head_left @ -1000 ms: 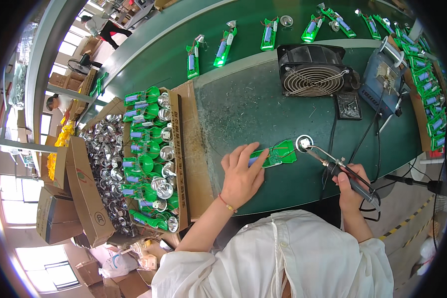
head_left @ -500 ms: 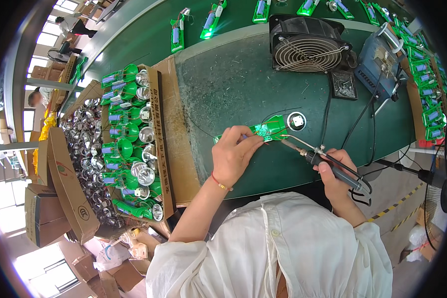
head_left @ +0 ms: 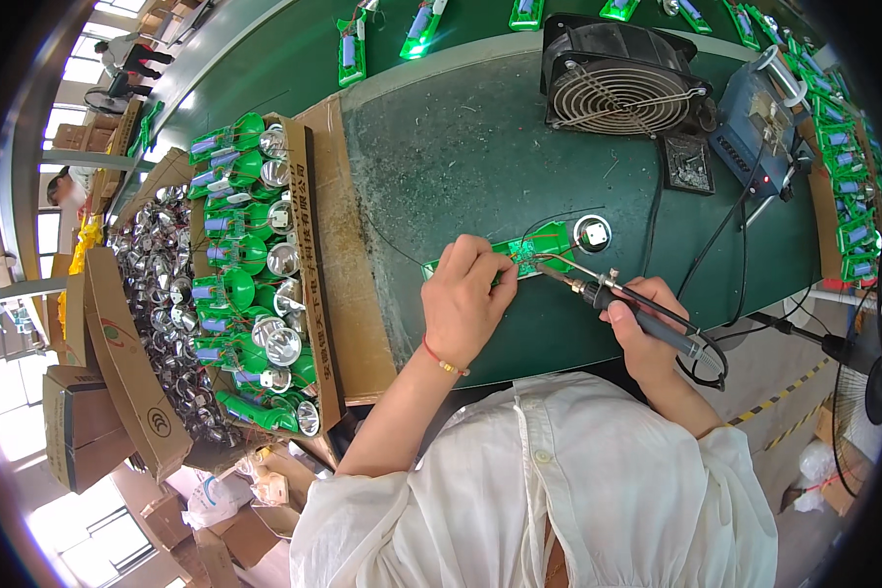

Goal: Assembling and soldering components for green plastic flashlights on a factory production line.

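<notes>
A green lamp housing (head_left: 553,238) with a small circuit board (head_left: 525,251) lies on the green worktop in front of me. My left hand (head_left: 468,297) bends over its left part, thumb and fingers pinched beside the board; what they hold is hidden. My right hand (head_left: 649,331) is wrapped round a soldering iron (head_left: 647,321) with a thin metal feed tube, its tip at the board. Thin dark wires arch from the housing. Touching or close to the housing's right end is a round silver reflector (head_left: 591,233) with a white square centre.
Left stands a cardboard box (head_left: 325,284) of green lamp assemblies, beside loose silver reflectors (head_left: 157,284). A black fan (head_left: 622,93), a small tray (head_left: 687,164) and a blue soldering station (head_left: 750,127) with cables stand far right. More lamp housings (head_left: 351,54) lie along the back.
The soldering iron's tip has moved left, onto the board, with my right hand following. My left fingers have drawn back slightly to the left and curled more. The view has shifted a little.
</notes>
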`<state>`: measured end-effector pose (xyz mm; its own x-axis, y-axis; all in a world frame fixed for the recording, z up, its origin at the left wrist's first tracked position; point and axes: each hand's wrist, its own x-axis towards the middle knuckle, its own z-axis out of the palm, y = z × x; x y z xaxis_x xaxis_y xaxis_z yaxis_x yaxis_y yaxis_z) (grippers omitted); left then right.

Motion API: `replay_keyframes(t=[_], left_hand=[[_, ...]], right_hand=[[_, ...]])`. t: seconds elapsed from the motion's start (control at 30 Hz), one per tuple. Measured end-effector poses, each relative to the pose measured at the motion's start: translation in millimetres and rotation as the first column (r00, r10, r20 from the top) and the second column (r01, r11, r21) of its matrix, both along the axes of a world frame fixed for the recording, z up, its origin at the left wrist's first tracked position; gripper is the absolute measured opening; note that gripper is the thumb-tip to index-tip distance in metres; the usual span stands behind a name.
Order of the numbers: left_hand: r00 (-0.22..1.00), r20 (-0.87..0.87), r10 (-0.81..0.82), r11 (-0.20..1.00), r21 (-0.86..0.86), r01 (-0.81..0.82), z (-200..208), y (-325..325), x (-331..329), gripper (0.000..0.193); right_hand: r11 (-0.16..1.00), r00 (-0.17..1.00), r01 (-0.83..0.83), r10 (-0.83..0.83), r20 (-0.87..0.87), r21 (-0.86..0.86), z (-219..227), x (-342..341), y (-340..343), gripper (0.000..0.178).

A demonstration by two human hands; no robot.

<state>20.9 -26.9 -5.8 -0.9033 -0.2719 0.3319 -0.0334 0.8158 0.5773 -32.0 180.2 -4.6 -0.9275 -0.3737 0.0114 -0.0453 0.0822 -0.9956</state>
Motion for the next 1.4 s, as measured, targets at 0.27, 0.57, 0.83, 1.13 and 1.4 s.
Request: replay_keyframes(t=[0.27, 0.57, 0.83, 1.13, 1.4], left_hand=[[0.999, -0.001, 0.05, 0.998, 0.025, -0.05, 3, 3, -3, 0.01], [0.997, 0.01, 0.08, 0.996, 0.023, -0.081, 1, 6, -5, 0.012], [0.998, 0.023, 0.066, 0.996, 0.056, -0.067, 1, 3, -5, 0.011], [0.995, 0.057, 0.088, 0.988, 0.125, -0.094, 2, 4, -4, 0.015], [0.897, -0.01, 0.442, 0.769, 0.519, -0.373, 1, -34, 22, 0.02]], right_hand=[[1.0, 1.0, 0.005, -0.005, 0.015, -0.011, -3, 0, -2, 0.02], [0.999, 1.0, 0.012, -0.011, -0.018, 0.04, -5, -2, -1, 0.017], [0.99, 0.995, 0.095, -0.092, 0.03, -0.106, 1, -3, 9, 0.018], [0.989, 0.994, 0.103, -0.098, 0.049, -0.104, 3, -2, 11, 0.017], [0.985, 0.993, 0.121, -0.118, 0.029, -0.123, 1, -5, 17, 0.018]])
